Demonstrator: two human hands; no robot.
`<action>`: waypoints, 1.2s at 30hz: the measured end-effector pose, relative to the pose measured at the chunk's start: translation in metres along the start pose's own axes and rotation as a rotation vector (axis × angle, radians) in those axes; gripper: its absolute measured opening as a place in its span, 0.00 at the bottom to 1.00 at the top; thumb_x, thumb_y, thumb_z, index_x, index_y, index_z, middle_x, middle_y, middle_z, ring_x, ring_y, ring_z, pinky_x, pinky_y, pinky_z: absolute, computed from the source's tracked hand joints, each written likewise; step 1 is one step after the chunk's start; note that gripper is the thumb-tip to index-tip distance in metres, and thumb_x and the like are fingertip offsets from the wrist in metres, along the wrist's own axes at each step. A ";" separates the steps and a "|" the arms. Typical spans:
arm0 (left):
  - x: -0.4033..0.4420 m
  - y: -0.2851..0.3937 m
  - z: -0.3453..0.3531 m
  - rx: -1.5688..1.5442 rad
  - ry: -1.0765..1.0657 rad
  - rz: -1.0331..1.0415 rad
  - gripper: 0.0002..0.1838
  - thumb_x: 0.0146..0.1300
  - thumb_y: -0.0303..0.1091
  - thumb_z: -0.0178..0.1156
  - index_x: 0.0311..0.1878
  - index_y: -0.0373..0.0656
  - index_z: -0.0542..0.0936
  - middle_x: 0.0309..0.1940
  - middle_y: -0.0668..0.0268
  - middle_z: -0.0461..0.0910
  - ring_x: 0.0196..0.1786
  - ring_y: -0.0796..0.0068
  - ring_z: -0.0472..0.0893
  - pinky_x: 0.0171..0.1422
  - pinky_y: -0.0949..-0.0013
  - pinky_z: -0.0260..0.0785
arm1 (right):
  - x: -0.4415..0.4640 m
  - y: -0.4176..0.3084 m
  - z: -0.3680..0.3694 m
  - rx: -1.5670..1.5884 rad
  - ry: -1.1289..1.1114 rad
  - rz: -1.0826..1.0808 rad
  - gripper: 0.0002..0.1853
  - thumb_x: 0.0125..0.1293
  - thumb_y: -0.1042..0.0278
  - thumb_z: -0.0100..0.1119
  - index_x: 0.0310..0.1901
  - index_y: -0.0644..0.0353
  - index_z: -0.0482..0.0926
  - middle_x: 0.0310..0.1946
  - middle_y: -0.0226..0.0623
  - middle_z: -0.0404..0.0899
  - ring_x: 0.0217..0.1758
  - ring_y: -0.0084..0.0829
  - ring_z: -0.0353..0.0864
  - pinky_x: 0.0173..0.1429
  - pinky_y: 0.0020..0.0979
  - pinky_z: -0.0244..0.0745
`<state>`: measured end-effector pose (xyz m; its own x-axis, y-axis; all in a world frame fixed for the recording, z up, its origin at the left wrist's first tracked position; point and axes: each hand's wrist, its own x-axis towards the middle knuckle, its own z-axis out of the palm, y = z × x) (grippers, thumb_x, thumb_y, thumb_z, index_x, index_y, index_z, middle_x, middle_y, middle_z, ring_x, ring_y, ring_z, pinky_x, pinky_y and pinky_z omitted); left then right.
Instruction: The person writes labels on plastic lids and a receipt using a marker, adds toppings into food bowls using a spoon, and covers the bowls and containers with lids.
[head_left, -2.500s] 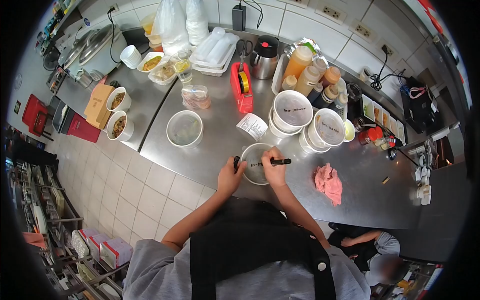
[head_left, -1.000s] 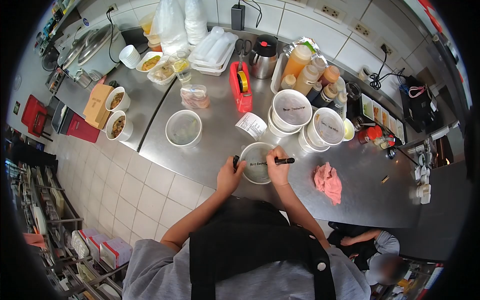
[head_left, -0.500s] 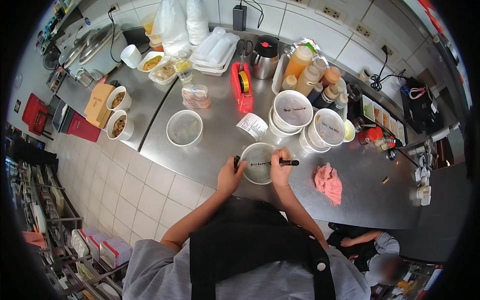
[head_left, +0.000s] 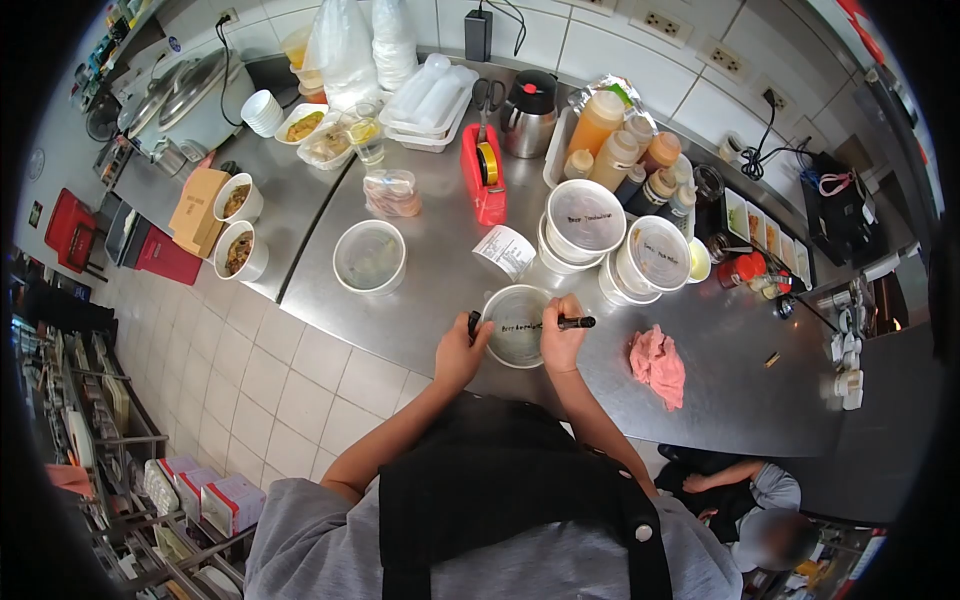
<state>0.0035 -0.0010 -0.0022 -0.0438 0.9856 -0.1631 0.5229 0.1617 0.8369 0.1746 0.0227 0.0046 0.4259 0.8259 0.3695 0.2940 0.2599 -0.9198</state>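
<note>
A round white bowl with a clear lid (head_left: 515,350) stands near the counter's front edge, dark handwriting across its lid. My right hand (head_left: 564,337) is closed on a black marker (head_left: 578,322), its tip end at the right end of the writing. At the bowl's left rim, my left hand (head_left: 458,355) is closed around a small black marker cap (head_left: 473,322), fingers against the bowl. Just behind lies a printed paper label (head_left: 504,252). Stacked lidded bowls with handwriting (head_left: 586,218) stand behind to the right. Another lidded bowl (head_left: 370,257) sits to the left.
Right of my hands lies a crumpled pink cloth (head_left: 657,367). A red tape dispenser (head_left: 484,185), a steel jug (head_left: 530,115) and several sauce bottles (head_left: 612,155) stand farther back. Two food cups (head_left: 240,250) are at the left edge. A person (head_left: 765,490) is at lower right.
The marker's rear end has shifted slightly left and up with a small movement of my right hand. My left hand and the bowl look the same.
</note>
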 end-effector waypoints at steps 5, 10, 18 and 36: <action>0.000 -0.001 0.000 0.008 0.003 0.004 0.20 0.67 0.51 0.58 0.36 0.40 0.71 0.22 0.56 0.78 0.29 0.48 0.79 0.34 0.51 0.68 | 0.000 0.003 0.002 -0.058 0.026 -0.046 0.18 0.62 0.80 0.55 0.21 0.62 0.56 0.17 0.32 0.55 0.23 0.23 0.53 0.27 0.32 0.55; 0.001 -0.002 -0.001 0.009 -0.002 0.008 0.20 0.67 0.51 0.58 0.36 0.41 0.70 0.22 0.56 0.78 0.29 0.47 0.79 0.34 0.51 0.68 | -0.003 0.009 0.002 0.009 0.044 -0.010 0.18 0.62 0.81 0.54 0.21 0.62 0.56 0.17 0.32 0.55 0.22 0.23 0.53 0.27 0.32 0.55; 0.002 -0.006 0.001 -0.022 0.005 0.003 0.20 0.67 0.50 0.58 0.36 0.40 0.70 0.22 0.58 0.77 0.29 0.51 0.80 0.35 0.53 0.69 | 0.001 -0.001 0.004 -0.069 0.054 -0.030 0.18 0.62 0.81 0.54 0.20 0.62 0.55 0.17 0.32 0.53 0.22 0.23 0.52 0.27 0.32 0.52; -0.003 0.077 0.074 -0.260 -0.319 0.599 0.19 0.64 0.38 0.64 0.46 0.34 0.70 0.34 0.59 0.74 0.33 0.70 0.78 0.38 0.68 0.76 | 0.045 -0.064 -0.103 0.382 0.354 0.203 0.18 0.73 0.64 0.49 0.23 0.54 0.60 0.20 0.27 0.61 0.23 0.19 0.57 0.27 0.24 0.51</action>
<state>0.1065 0.0052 0.0238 0.4580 0.8527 0.2512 0.1585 -0.3564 0.9208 0.2627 -0.0084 0.0932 0.7222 0.6772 0.1410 -0.1271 0.3303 -0.9353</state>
